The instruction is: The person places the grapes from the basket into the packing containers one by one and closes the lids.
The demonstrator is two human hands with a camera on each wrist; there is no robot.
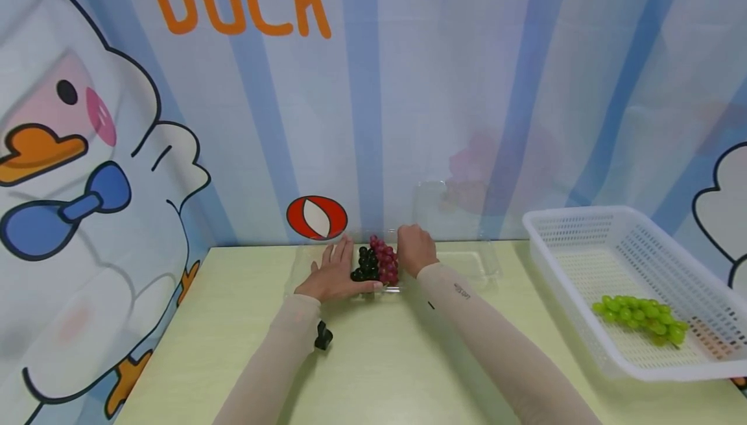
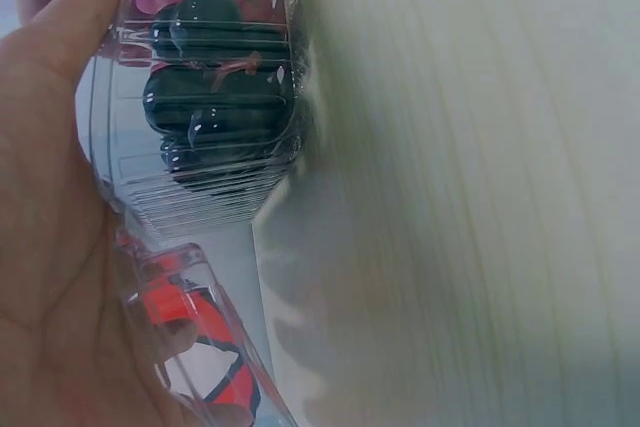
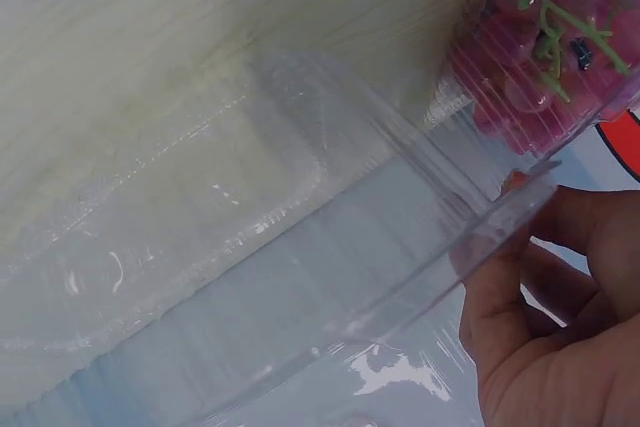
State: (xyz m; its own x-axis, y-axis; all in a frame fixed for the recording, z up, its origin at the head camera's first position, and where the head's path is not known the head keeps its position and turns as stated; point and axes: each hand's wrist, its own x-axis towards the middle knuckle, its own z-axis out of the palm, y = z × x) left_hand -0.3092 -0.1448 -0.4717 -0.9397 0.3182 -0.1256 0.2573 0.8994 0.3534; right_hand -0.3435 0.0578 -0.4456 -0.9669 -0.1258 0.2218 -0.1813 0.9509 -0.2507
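Dark grapes [image 1: 365, 265] and a bunch of red grapes [image 1: 386, 263] lie side by side in a clear plastic container [image 2: 180, 212] at the table's far edge. My left hand [image 1: 335, 277] spreads over the container's left part, its thumb along the near side. In the left wrist view, fingertips show behind clear plastic. At the container's right end, my right hand [image 1: 416, 250] pinches a clear plastic edge [image 3: 500, 217] between thumb and fingers, beside the red grapes. Which piece that edge belongs to, I cannot tell.
To the right lies another clear plastic tray [image 1: 467, 263], with a clear upright panel [image 1: 449, 207] against the curtain. A white basket [image 1: 574, 308] holds green grapes [image 1: 640, 318]. Near my left wrist is a small black object [image 1: 323, 335]. A printed curtain [image 1: 397, 87] borders the table [image 1: 373, 373].
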